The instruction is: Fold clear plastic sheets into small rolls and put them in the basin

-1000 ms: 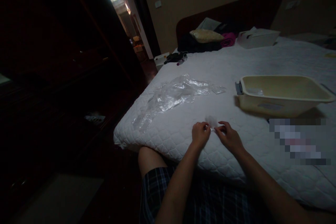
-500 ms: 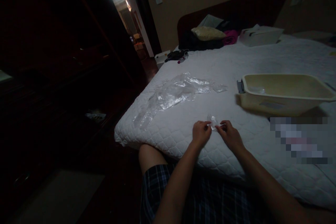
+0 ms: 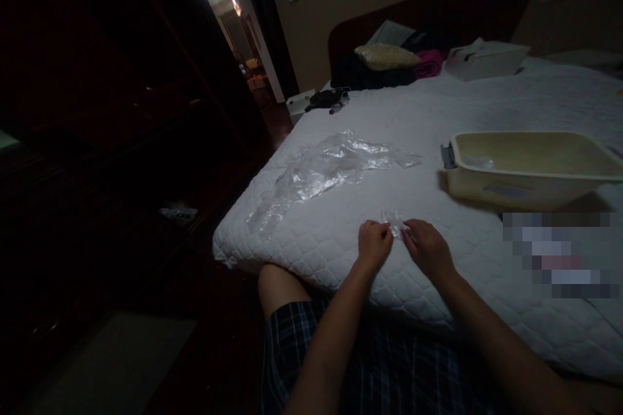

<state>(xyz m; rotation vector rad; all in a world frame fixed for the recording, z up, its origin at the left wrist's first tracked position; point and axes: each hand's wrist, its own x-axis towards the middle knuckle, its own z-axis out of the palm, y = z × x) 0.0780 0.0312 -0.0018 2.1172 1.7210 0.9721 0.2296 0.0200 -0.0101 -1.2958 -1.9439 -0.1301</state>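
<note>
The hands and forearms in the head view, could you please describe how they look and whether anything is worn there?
The left hand and right hand are ungloved; no ring or watch can be made out in the dim light. The left forearm and right forearm are bare, without visible sleeves or markings. A dark plaid garment shows between them.

No text can be read
The cream tub (image 3: 555, 190) bears a greyish, label-like patch (image 3: 507, 190) on its near wall, too blurred to read; just in front of the tub, a pixelated item (image 3: 559, 255) is illegible.
</note>
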